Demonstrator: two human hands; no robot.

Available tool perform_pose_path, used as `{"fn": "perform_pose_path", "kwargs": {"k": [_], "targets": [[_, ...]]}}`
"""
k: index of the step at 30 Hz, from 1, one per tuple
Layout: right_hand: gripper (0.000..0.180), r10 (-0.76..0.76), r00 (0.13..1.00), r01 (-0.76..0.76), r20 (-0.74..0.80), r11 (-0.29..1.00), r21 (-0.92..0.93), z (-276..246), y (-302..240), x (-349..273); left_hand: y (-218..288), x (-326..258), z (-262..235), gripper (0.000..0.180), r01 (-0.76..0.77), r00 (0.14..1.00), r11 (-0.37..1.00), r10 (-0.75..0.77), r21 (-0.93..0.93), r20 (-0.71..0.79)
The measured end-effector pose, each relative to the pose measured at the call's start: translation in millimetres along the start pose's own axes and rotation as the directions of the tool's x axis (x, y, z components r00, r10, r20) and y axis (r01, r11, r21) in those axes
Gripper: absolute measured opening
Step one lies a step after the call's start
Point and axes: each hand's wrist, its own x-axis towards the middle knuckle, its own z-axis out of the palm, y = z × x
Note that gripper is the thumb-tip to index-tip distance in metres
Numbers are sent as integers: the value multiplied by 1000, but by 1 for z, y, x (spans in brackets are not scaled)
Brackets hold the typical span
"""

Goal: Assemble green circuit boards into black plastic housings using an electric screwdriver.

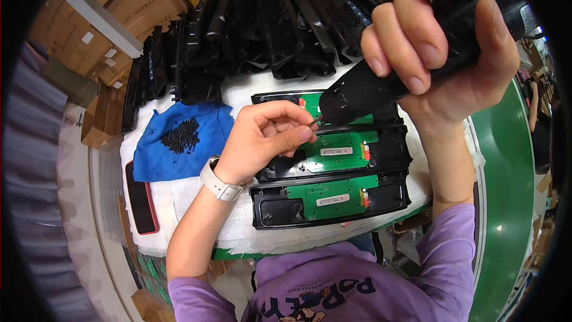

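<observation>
Holding a black electric screwdriver [357,92] in both hands above green circuit boards [316,162], centre of frame.
Gripping the screwdriver body at upper right with right hand [456,92], fingers wrapped round it, nose tilted down toward centre. Pinching a thin dark metal bit [315,121] at the nose between thumb and forefinger of left hand [262,137]; cannot tell whether tipped with a screw. Beneath, in a column at centre: three long black plastic panels [274,207], each fitted with a green board, the top one partly hidden by screwdriver and left hand. At left: a heap of tiny black pieces [180,136] on a blue cloth [149,158]; below, a red-edged dark phone [140,200]. Across the top: a row of black plastic housings [262,30].
</observation>
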Motion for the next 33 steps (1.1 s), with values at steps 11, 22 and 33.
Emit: {"fn": "perform_pose_path", "kwargs": {"k": [11, 22, 33], "targets": [[36, -23, 965, 115, 262, 933, -340, -14, -9, 1, -10, 1, -4, 14, 58, 997, 964, -69, -261, -33], [31, -87, 871, 217, 483, 951, -221, -35, 4, 14, -14, 3, -5, 16, 31, 998, 977, -43, -212, -51], [26, -164, 715, 276, 679, 959, -59, -73, 9, 49, -2, 1, -6, 17, 106, 993, 979, -114, -174, -39]]}}
